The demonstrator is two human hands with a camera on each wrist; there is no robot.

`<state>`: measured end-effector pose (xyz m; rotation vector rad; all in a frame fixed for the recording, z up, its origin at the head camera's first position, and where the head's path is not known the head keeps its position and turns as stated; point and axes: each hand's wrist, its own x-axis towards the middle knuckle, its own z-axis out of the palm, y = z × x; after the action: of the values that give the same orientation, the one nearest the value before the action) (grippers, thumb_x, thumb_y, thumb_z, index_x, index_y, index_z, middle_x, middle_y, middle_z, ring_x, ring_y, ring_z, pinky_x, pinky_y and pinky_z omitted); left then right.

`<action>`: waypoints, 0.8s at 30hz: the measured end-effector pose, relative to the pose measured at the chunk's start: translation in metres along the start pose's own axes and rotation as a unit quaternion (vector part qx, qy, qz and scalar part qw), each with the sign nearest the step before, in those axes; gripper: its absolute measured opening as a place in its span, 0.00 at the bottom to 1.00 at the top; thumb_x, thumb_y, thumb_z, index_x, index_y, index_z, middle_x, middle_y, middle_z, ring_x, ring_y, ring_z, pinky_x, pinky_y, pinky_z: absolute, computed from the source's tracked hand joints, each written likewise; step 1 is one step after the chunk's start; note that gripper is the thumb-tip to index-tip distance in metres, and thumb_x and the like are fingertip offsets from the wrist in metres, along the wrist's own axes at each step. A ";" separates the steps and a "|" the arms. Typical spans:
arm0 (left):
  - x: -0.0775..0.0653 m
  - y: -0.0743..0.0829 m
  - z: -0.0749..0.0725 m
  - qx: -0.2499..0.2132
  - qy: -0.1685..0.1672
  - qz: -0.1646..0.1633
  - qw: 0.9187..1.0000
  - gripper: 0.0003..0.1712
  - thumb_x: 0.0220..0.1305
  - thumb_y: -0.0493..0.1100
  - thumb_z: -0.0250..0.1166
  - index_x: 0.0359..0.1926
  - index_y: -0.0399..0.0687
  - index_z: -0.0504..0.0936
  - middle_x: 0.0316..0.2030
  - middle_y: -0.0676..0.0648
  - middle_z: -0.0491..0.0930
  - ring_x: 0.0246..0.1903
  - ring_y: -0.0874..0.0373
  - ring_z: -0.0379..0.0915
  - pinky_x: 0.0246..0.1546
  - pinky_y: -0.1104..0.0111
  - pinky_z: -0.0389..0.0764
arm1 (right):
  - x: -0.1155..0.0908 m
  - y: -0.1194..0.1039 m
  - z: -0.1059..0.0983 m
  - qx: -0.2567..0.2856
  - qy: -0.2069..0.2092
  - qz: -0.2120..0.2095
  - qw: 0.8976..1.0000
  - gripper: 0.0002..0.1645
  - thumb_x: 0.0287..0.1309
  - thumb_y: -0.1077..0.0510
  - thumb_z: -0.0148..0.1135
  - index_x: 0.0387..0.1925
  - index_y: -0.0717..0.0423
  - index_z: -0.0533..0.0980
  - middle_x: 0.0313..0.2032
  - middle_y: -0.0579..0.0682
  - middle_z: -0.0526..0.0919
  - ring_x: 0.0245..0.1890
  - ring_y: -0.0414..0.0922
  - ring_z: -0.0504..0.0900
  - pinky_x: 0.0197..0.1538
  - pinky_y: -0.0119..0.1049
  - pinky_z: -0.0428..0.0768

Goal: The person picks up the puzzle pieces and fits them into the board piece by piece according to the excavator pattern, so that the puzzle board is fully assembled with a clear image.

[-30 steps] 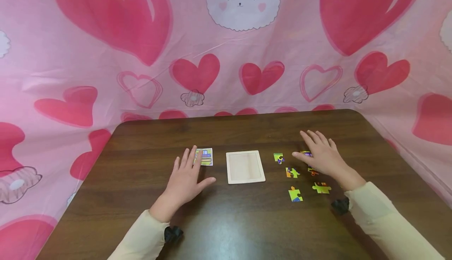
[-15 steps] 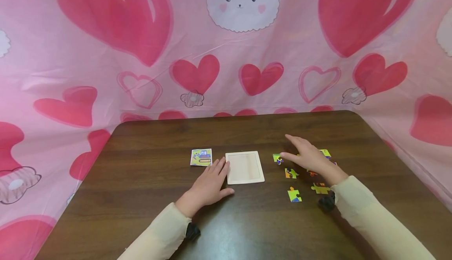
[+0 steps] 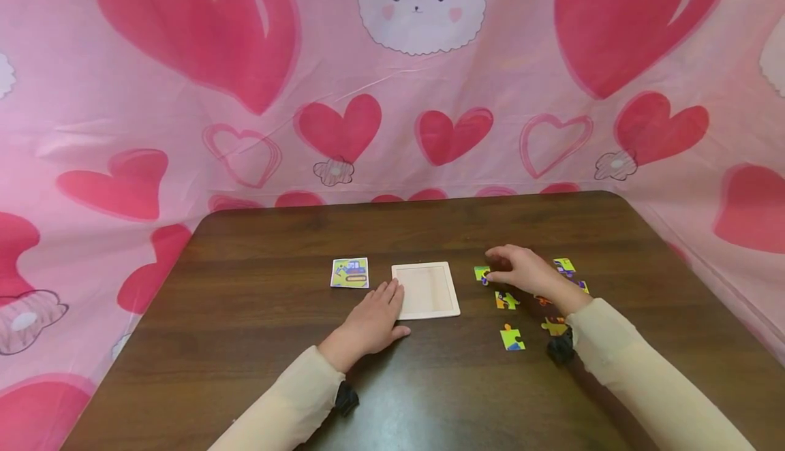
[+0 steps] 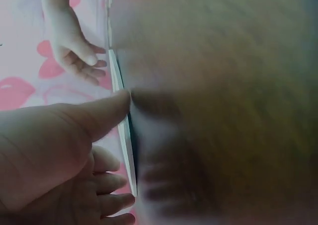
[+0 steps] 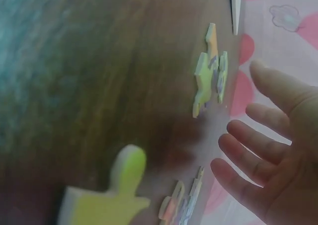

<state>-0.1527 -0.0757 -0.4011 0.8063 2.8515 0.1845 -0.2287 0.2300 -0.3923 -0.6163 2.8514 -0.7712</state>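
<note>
My left hand (image 3: pixel 370 319) lies with extended fingers over the left edge of a shallow square wooden puzzle tray (image 3: pixel 429 291). In the left wrist view, the thumb and fingers are at the tray's thin edge (image 4: pixel 130 160). My right hand (image 3: pixel 526 276) hovers over the loose jigsaw pieces, its fingers slightly bent and apart. Its thumb and fingertips are nearest a green and purple jigsaw piece (image 3: pixel 480 272), partly covered by them; contact cannot be made out. The right wrist view shows the right hand (image 5: pixel 280 145) with nothing between thumb and fingers.
Several other jigsaw pieces lie right of the tray, such as an orange-green piece (image 3: pixel 505 300) and a yellow-green piece (image 3: pixel 512 338); the right arm partly hides some. A picture card (image 3: pixel 349 273) lies left of the tray. A pink heart-patterned cloth (image 3: pixel 392 63) hangs behind the brown table (image 3: pixel 294 233).
My left hand has moved right from beside the picture card onto the tray's left edge. My right hand has moved left and lower, toward the nearest-to-tray jigsaw piece, its fingers bending.
</note>
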 end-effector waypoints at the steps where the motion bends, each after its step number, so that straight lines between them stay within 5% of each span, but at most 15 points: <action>1: 0.000 0.000 0.000 0.001 -0.001 -0.001 1.000 0.40 0.62 0.54 0.59 0.65 0.31 0.58 0.65 0.35 0.55 0.64 0.42 0.52 0.61 0.55 0.57 | 0.001 0.000 0.000 -0.003 -0.006 -0.001 1.000 0.27 0.51 0.55 0.67 0.50 0.66 0.73 0.43 0.58 0.78 0.42 0.53 0.76 0.48 0.51 0.74; 8: -0.002 0.001 -0.003 0.007 -0.005 -0.004 1.000 0.35 0.64 0.50 0.57 0.63 0.30 0.61 0.64 0.34 0.57 0.63 0.42 0.53 0.61 0.56 0.58 | 0.005 0.002 0.003 -0.029 -0.024 -0.016 0.999 0.20 0.49 0.59 0.69 0.43 0.66 0.76 0.34 0.52 0.77 0.34 0.48 0.73 0.42 0.47 0.75; 24: -0.001 0.003 -0.001 0.041 0.003 -0.019 0.999 0.28 0.66 0.44 0.54 0.61 0.30 0.64 0.63 0.36 0.61 0.61 0.44 0.58 0.60 0.57 0.60 | 0.011 0.005 0.004 -0.055 -0.022 -0.018 0.998 0.11 0.47 0.60 0.69 0.33 0.59 0.78 0.30 0.48 0.75 0.30 0.46 0.73 0.39 0.44 0.76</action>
<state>-0.1500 -0.0736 -0.3998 0.7670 2.8938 0.0665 -0.2398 0.2279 -0.3983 -0.6904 2.8657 -0.6010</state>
